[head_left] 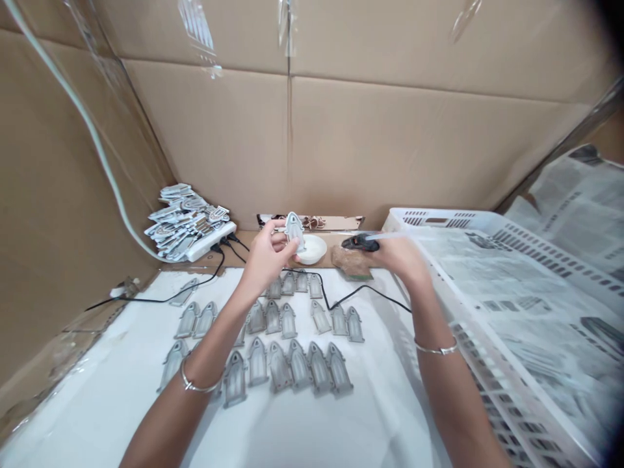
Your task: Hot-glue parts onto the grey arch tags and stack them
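Observation:
My left hand pinches a small grey-white arched piece, held upright above the left side of a white bowl. My right hand is wrapped round a black tool, maybe a glue gun, which points left over a brown lump. Several similar grey arched pieces lie in rows on the white tabletop, below and between my forearms.
A pile of pieces lies at the back left beside a white power strip with black cables. A white plastic crate lined with newspaper is on the right. Cardboard walls enclose the back and left; a pale cable hangs at the left.

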Motion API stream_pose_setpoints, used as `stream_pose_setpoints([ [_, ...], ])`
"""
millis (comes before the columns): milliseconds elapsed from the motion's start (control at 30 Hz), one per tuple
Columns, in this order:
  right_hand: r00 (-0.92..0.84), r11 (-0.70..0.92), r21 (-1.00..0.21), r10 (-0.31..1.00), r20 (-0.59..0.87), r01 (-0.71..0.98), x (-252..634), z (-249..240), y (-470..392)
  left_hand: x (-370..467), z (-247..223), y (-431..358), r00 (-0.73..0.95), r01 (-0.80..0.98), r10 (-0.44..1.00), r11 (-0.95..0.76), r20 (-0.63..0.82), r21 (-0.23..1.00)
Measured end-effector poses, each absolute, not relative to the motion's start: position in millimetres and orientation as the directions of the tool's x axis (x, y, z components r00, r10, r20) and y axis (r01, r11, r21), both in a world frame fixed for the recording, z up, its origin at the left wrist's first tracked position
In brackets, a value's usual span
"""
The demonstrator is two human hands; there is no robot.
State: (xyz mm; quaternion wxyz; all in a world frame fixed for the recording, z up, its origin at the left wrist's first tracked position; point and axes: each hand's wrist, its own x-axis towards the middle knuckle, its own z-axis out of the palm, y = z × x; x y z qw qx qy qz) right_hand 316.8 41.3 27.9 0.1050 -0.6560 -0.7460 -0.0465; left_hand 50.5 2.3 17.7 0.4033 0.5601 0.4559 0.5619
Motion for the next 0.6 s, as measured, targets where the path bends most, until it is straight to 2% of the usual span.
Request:
stream_pose_setpoints([
  [100, -0.044, 0.045, -0.032, 0.999, 0.021, 0.998, 327.7, 12.4, 58.6, 51.6, 16.0, 2.9, -0.046, 0.076, 0.964, -0.257, 0.261, 0.963],
  [300, 0.033, -0.047, -0.054, 0.971, -0.235, 0.997, 335.5, -0.7, 78.3, 50.9, 11.6, 3.4, -0.006, 0.236, 0.949, -0.305, 0.315, 0.923],
  [367, 0.067, -0.087, -0.059, 0.959, -0.275, 0.994, 338.5, 0.4, 78.1, 49.9, 10.0, 4.0, 0.006, 0.271, 0.948, -0.308, 0.319, 0.912],
  [433, 0.084, -0.097, -0.052, 0.976, -0.200, 0.994, 341.6, 2.7, 74.9, 48.7, 8.0, 5.1, 0.007, 0.298, 0.944, -0.316, 0.329, 0.901],
  [500, 0.058, -0.061, -0.068, 0.997, -0.047, 0.996, 343.2, 6.5, 69.4, 47.5, 6.1, 6.4, -0.013, 0.334, 0.933, -0.334, 0.359, 0.881],
  [600, 0.000, 0.017, -0.150, 0.994, 0.112, 0.989, 339.5, 15.5, 60.1, 46.1, 5.9, 7.3, -0.046, 0.396, 0.911, -0.359, 0.409, 0.845],
])
